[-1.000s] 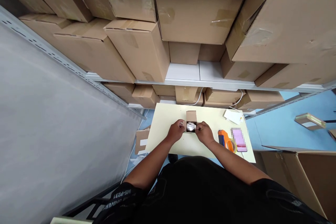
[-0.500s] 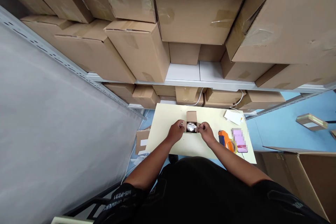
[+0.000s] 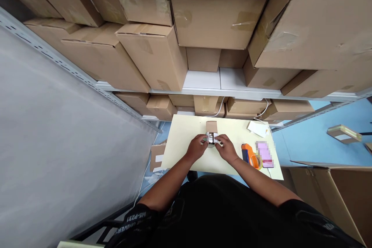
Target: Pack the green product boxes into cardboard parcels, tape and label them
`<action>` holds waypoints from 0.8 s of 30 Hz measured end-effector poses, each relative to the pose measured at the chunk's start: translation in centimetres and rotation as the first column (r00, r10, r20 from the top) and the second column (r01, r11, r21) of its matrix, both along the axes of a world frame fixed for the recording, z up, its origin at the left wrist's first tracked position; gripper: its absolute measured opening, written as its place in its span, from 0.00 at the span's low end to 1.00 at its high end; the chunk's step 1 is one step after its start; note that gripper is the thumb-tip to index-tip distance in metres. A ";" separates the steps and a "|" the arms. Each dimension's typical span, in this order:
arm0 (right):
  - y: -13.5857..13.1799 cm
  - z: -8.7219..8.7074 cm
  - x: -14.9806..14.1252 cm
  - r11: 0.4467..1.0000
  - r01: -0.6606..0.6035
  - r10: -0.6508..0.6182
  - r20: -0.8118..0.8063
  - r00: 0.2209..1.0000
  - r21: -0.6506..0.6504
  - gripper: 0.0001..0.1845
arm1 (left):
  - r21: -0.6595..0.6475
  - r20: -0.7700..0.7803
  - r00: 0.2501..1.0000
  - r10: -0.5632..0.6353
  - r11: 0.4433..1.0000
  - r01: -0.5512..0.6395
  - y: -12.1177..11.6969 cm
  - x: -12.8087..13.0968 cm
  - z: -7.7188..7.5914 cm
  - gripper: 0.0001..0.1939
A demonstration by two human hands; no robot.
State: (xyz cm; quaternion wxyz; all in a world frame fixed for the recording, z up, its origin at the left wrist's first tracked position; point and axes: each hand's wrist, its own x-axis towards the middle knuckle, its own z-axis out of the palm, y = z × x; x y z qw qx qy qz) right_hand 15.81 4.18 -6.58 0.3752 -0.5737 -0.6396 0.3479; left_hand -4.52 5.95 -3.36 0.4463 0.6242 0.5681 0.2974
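On the pale yellow table point(image 3: 186, 128), a small cardboard box point(image 3: 211, 126) stands with its back flap raised. Something shiny and silver point(image 3: 210, 138) sits inside it, partly covered by the side flaps; its kind cannot be made out. From the left, my left hand point(image 3: 197, 147) grips the box at its side flap, fingers closed. My right hand point(image 3: 226, 148) pinches the opposite side the same way. Some fingertips are hidden by the flaps.
To the right lie an orange tape dispenser point(image 3: 247, 152), a purple phone-like item point(image 3: 264, 153) partly pixelated, and a white packet point(image 3: 257, 128) near a cable. Shelves with cardboard boxes point(image 3: 215, 15) rise behind. A large open carton point(image 3: 322, 190) stands at right.
Both hands have moved inward over the box. Its side flaps have folded in from upright, covering part of the silver thing. The back flap is still raised.
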 end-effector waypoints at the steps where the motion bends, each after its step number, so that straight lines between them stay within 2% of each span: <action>1: -0.1 -0.1 0.0 0.999 -0.029 0.028 0.047 0.999 0.037 0.15 | 0.018 -0.008 1.000 -0.017 1.000 0.017 0.0 0.0 -0.1 0.15; 5: -0.5 -0.4 0.0 0.982 -0.146 0.119 0.209 0.971 0.121 0.22 | 0.073 -0.066 0.996 -0.062 0.995 0.066 -0.1 -0.1 -0.9 0.18; 9: -0.6 -0.6 0.0 0.971 -0.197 0.155 0.266 0.951 0.139 0.23 | 0.121 -0.164 0.977 -0.135 0.980 0.155 -0.4 -0.3 -1.4 0.20; 14: 0.5 -0.8 0.0 0.987 -0.137 0.120 0.174 0.977 0.089 0.14 | 0.197 -0.246 0.958 -0.148 0.960 0.199 0.4 -0.3 -1.3 0.12; 18: 1.8 -0.9 -0.1 0.998 -0.065 0.065 0.142 0.988 -0.008 0.10 | 0.113 -0.281 0.951 -0.128 0.980 0.165 2.0 0.1 -0.8 0.08; 19: 1.9 -0.9 -0.1 0.999 -0.047 0.050 0.145 0.988 -0.022 0.10 | 0.088 -0.289 0.951 -0.112 0.986 0.143 2.4 0.2 -0.7 0.10; 20: 2.0 -0.9 -0.2 0.999 -0.027 0.031 0.145 0.989 -0.030 0.09 | 0.074 -0.290 0.953 -0.092 0.990 0.118 2.8 0.3 -0.6 0.16; 22: 2.1 -1.1 -0.4 0.999 0.016 -0.011 0.133 0.991 -0.040 0.10 | 0.080 -0.272 0.960 -0.061 0.993 0.086 3.6 0.5 -0.6 0.34; 24: 2.1 -1.3 -0.5 0.996 0.064 -0.058 0.103 0.993 -0.056 0.12 | 0.078 -0.242 0.966 -0.085 0.991 0.107 4.4 0.4 -0.6 0.49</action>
